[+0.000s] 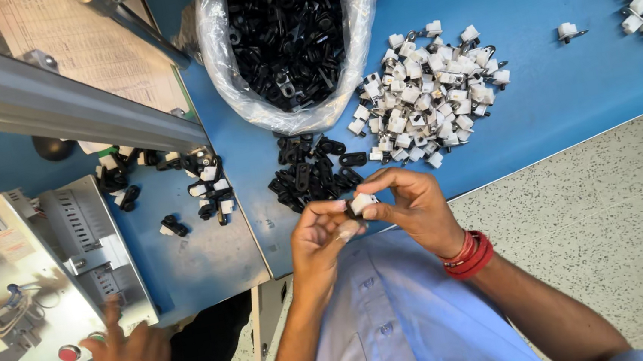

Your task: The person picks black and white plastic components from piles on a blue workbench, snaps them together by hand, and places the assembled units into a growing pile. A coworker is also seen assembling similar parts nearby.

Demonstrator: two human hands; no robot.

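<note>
Both forearms came up from the bottom of the view, bare below light blue sleeves, converging just off the near edge of the desk. Left hand (pixel 316 238) had fingers curled, thumb and forefinger tips pinched together, nails showing. Right hand (pixel 411 207) faced it, fingers bent over the top, thumb underneath, tips meeting the left's. Both were closed in a fingertip pinch, knuckles raised. Right wrist was bent slightly inward and carried red bands. Left wrist was straight.

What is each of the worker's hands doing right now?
Left hand: closed, pinching the small white and black part.
Right hand: closed, pinching the same part.
</note>
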